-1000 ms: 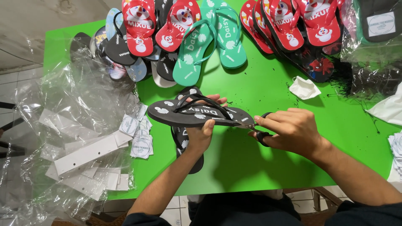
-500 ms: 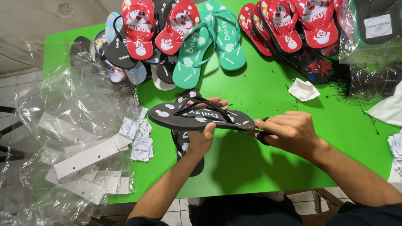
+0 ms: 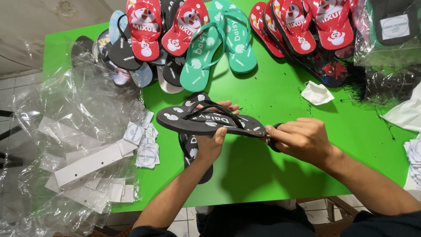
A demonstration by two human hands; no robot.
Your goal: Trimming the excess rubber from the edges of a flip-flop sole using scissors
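Our left hand (image 3: 211, 145) and right hand (image 3: 303, 139) are bare, no rings on the fingers; behind them, bare forearms run into dark short sleeves.

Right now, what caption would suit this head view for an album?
Left hand holds a black flip-flop above a green table; right hand pinches its heel end.
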